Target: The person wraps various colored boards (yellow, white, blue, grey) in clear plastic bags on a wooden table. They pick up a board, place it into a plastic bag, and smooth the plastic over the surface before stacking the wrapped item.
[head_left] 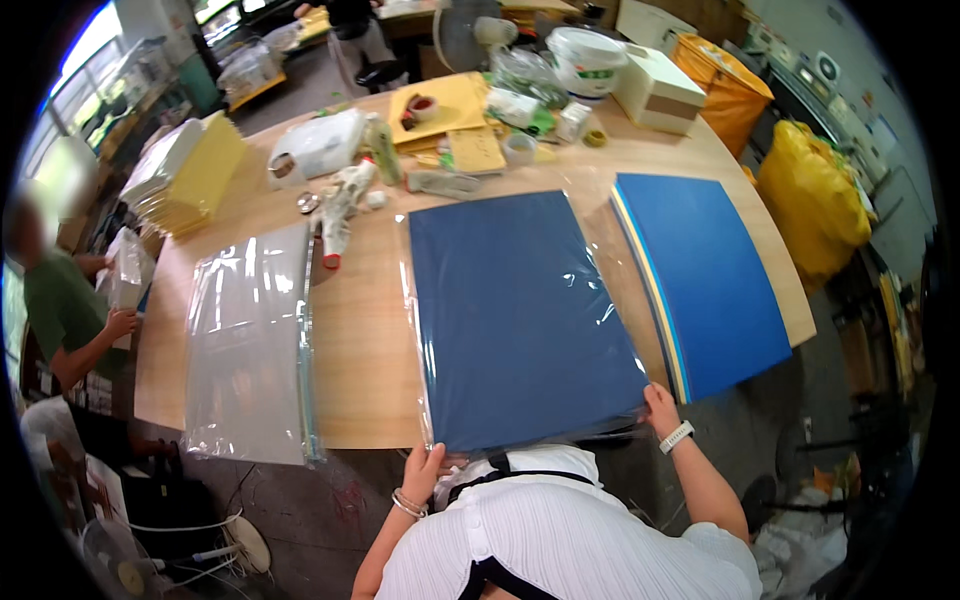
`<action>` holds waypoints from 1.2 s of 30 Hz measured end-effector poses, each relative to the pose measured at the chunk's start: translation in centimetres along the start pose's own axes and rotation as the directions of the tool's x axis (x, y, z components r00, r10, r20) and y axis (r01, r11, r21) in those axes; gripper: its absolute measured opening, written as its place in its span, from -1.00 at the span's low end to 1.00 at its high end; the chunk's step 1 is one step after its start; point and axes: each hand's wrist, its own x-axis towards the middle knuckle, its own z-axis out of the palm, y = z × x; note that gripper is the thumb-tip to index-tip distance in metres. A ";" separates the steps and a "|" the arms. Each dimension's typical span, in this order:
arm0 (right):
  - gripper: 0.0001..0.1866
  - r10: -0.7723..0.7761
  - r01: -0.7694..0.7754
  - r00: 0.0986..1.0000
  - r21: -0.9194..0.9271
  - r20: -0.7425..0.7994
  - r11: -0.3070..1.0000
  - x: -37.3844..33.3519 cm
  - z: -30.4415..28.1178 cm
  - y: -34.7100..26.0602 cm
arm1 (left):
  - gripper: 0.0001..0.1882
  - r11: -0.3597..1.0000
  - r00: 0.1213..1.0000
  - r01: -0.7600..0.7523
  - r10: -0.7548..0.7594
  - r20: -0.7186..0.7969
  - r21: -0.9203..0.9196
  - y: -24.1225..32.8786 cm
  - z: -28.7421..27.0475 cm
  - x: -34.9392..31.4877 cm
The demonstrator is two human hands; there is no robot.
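A large dark blue sheet in a clear plastic sleeve [520, 320] lies on the table in front of me. At its near left corner, my left hand [426, 472] is closed on the sleeve's edge. My right hand [661, 408] pinches the near right corner, with the thumb on top and the other fingers partly hidden beneath. A stack of blue, cream and light blue sheets [705, 285] lies to the right of the sleeve. On the left, a pile of grey sheets in clear plastic [248, 345] overhangs the table's near edge.
On the wooden table [365, 380] are work gloves [343, 212], tape rolls [424, 106], a spray can [381, 148], yellow envelopes [480, 148], a white bucket [585, 65] and a box [657, 90]. A person in green [65, 310] stands left; yellow bags [815, 205] stand right.
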 end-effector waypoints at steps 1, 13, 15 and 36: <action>-0.75 0.049 -0.050 0.999 0.070 0.020 0.996 0.3 -0.6 1.5 | -0.74 0.998 0.995 0.058 -0.059 -0.075 -0.007 0.1 0.2 0.0; -0.74 -0.586 0.062 0.790 -0.927 -0.181 0.370 -3.5 -0.7 4.6 | -0.64 0.962 0.991 0.133 -0.122 -0.060 0.237 -9.4 -5.2 -1.0; -0.89 -0.754 0.309 0.638 -0.845 -0.157 0.437 -6.0 4.9 1.6 | -0.61 0.978 0.991 0.132 -0.132 -0.009 0.159 -9.7 -5.5 -1.1; -0.85 -0.245 0.633 0.422 -0.090 0.873 0.769 -10.5 14.8 -4.2 | -0.59 0.986 0.982 0.165 -0.163 -0.099 0.017 -9.3 -4.9 -0.3</action>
